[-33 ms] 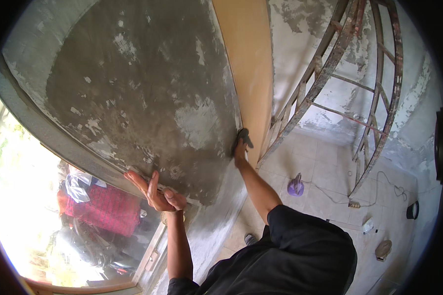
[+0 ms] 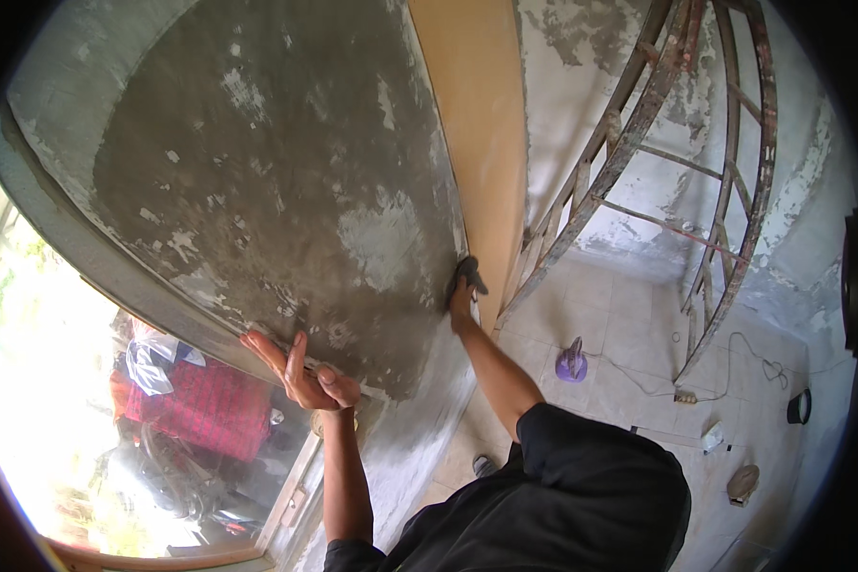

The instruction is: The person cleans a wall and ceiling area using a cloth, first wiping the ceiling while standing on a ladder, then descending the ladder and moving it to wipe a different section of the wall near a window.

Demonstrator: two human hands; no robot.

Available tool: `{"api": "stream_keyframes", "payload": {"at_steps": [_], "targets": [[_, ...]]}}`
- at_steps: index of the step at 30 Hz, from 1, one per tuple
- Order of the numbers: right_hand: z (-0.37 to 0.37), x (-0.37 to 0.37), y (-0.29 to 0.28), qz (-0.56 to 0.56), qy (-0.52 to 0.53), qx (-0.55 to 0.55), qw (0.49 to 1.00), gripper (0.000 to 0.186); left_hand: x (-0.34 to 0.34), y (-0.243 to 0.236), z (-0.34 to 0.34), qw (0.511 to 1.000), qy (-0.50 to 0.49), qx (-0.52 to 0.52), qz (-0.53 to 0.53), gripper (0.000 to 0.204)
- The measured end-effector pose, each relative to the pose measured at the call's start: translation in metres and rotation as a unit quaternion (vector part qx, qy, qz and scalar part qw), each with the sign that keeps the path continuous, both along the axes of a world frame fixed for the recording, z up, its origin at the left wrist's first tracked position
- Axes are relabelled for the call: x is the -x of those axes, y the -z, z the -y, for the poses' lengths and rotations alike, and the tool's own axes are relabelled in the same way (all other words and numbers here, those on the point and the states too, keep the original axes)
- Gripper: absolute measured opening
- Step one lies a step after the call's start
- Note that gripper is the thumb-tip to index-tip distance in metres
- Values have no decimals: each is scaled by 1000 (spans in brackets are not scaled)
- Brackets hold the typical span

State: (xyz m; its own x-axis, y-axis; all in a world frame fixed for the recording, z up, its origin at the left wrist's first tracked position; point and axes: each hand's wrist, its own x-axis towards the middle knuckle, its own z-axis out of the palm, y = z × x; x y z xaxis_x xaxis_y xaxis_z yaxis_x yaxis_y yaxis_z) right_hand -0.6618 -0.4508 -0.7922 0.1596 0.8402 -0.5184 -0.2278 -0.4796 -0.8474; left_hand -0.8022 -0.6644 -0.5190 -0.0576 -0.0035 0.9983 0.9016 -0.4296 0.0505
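Single head cam, wide fisheye, worn by the person, looking down and fwd along the grey patchy cement-plastered wall [image 2: 286, 191], close up, filling the left and centre. Own forearms enter from the bottom edge. White tiled floor [image 2: 629, 334] lies far below at right; straight edges bend near the rim.

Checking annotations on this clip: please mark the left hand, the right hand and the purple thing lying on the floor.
left hand [image 2: 307, 374], head view, on the palm.
right hand [image 2: 461, 286], head view, on the back of the hand.
purple thing [image 2: 571, 362], head view, on its middle.
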Motion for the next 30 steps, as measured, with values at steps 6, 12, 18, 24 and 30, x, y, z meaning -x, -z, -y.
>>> {"api": "stream_keyframes", "payload": {"at_steps": [6,12,18,24,30], "targets": [[83,36,81,-193,67,-69,976,69,-8,-1,-3,1000,26,1,3,46],[221,78,-6,-184,-71,166,966,60,13,1,11,1000,2,14,-23,46],[241,58,-20,-258,-122,163,944,44,-2,-2,5,1000,21,8,-11,43],[165,61,-18,-176,-23,93,980,21,8,-1,13,999,-29,33,-11,42],[14,4,-29,-321,67,-128,936,35,-10,-3,1,1000,21,10,4,29]]}}
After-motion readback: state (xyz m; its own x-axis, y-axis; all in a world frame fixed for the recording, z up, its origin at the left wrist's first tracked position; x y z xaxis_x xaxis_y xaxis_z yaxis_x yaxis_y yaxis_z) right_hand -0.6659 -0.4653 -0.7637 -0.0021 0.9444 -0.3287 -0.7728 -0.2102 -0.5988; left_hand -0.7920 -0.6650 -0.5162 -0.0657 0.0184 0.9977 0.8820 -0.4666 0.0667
